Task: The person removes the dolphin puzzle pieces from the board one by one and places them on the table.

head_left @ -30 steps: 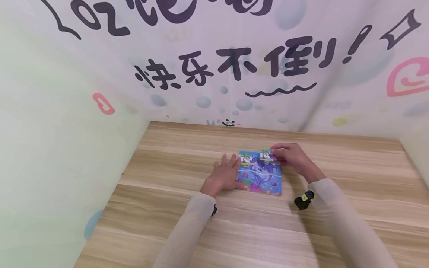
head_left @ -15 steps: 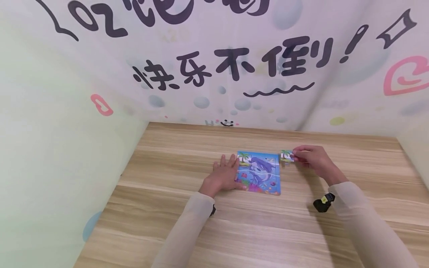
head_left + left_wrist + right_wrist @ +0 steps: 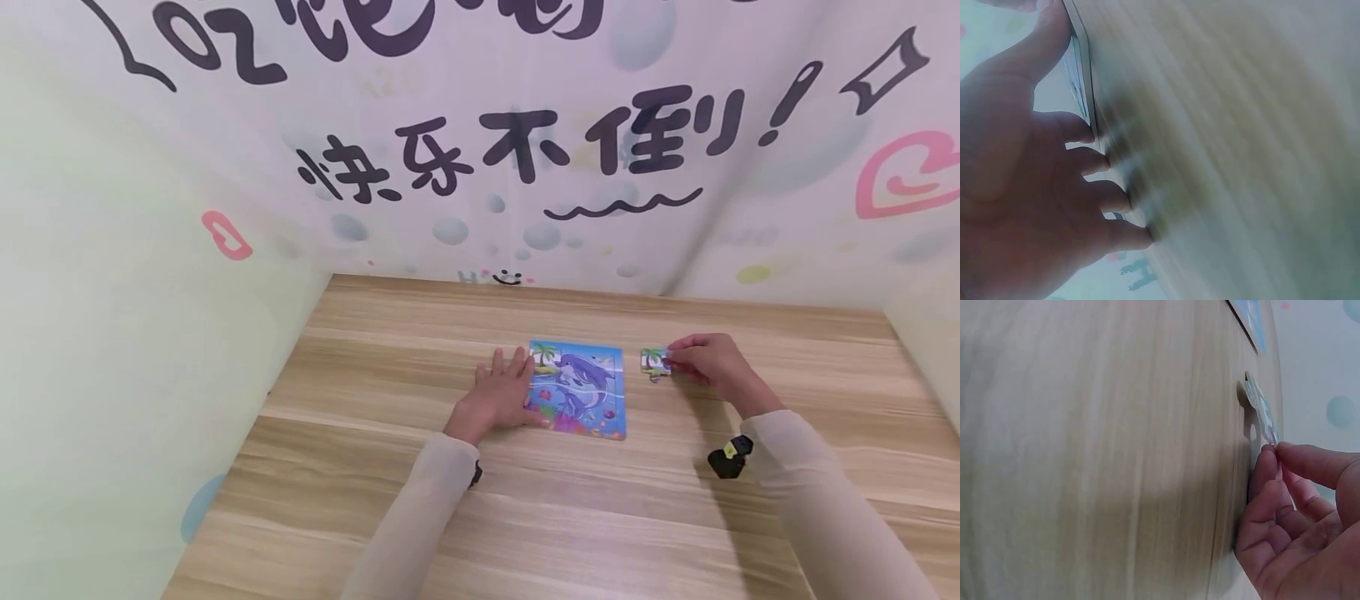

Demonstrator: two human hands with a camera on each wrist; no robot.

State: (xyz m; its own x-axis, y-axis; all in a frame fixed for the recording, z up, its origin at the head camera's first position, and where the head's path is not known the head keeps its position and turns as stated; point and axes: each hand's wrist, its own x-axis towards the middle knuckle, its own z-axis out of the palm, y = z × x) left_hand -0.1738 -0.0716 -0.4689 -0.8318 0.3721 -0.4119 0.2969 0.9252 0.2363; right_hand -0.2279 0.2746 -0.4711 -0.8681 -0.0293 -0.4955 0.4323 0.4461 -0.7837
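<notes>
One puzzle pc [image 3: 656,361] w/ a palm tree is pinched at its R edge btwn thumb & fingers of the R hand [image 3: 708,362], low over the table [image 3: 420,367], nearish its back edge; can't tell if the pc's far side touches down. Main risk, I'd say: w/ only that edge held, it could twist or drop if the pinch loosens, or catch the dolphin puzzle [image 3: 585,387] if swung L too low. Dolphin puzzle might also slide if the L hand [image 3: 495,398] shoves: fingers apart, resting along its L edge, thumb at its near L corner. Pc juts L from the R fingertips, mostly free, apart from dolphin puzzle's R edge.
</notes>
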